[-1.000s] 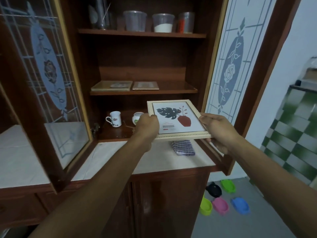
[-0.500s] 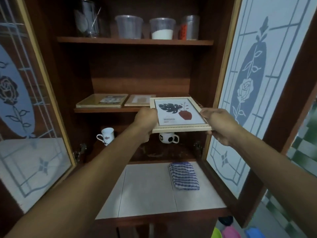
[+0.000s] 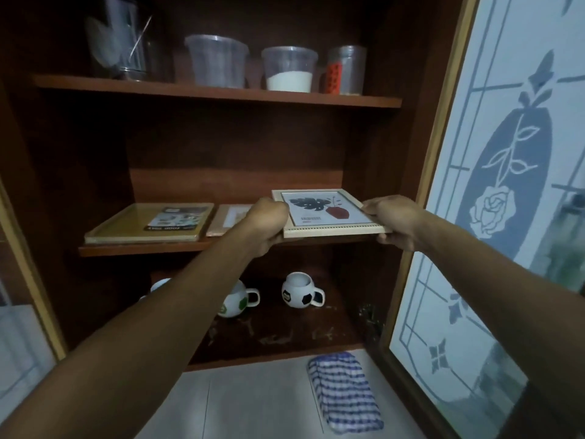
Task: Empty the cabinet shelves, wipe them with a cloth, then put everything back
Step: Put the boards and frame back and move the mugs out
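We hold the frame [image 3: 329,213] flat, picture up, at the right end of the middle shelf [image 3: 142,248]. Our left hand [image 3: 269,223] is clamped on its left edge, fingers curled under. Our right hand [image 3: 392,223] grips the right edge, thumb on top. The frame's far part lies over the shelf board, while its near edge juts past the shelf front; whether it rests on the wood we cannot tell.

Just to its left lies a small frame [image 3: 229,217], then a yellow frame [image 3: 148,223]. The cloth [image 3: 345,391] lies folded on the tabletop [image 3: 253,407] below, so we judge the wiping done and the putting-back in hand. Mugs [image 3: 300,291] stand on the bottom shelf [image 3: 285,337] and tubs [image 3: 288,69] on the top shelf [image 3: 221,93], so little may be left.

Next we would slide the frame in until the shelf carries it fully, keeping it off the small frame and the cabinet wall [image 3: 402,147]. Then we loosen both hands and draw them out.
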A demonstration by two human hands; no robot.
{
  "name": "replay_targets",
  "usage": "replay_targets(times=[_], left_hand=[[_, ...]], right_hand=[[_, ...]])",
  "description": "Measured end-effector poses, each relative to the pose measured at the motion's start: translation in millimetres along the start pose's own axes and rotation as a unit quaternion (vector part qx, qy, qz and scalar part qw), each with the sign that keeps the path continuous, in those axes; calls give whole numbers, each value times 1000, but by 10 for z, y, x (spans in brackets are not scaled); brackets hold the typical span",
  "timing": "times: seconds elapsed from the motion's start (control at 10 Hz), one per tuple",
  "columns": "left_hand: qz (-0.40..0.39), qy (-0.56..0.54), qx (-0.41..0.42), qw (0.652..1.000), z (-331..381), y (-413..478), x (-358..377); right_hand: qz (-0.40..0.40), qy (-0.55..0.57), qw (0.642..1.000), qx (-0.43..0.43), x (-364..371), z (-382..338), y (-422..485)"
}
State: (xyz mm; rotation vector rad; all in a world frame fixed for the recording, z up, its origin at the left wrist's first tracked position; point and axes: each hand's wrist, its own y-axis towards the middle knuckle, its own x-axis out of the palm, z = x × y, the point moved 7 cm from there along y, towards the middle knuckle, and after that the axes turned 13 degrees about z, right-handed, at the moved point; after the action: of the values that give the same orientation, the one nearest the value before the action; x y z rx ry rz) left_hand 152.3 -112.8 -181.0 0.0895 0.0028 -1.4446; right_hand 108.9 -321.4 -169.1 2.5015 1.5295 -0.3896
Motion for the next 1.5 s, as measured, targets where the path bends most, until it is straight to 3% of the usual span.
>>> replay_targets(times=[0.4, 0.6, 0.8, 1.2, 1.4, 1.5], left_hand=[[-3, 29, -14, 999, 24, 556, 283], [-24, 61, -37, 997, -114, 845, 394], [-40, 160, -38, 986, -241, 1090, 480], [-39, 183, -43, 981, -266, 1290, 558], [-43, 361, 11, 931, -175, 1349, 535], [-55, 478, 30, 876, -145, 1318, 605]], right_hand=[[31, -71, 997, -13, 240, -61, 876], [35, -128, 991, -6, 328, -44, 1051], [36, -156, 987, 0, 409, -7, 1141], [14, -233, 972, -17, 545, 0, 1280], [-1, -327, 943, -62, 602, -78, 1284], [-4, -365, 927, -81, 628, -95, 1303]])
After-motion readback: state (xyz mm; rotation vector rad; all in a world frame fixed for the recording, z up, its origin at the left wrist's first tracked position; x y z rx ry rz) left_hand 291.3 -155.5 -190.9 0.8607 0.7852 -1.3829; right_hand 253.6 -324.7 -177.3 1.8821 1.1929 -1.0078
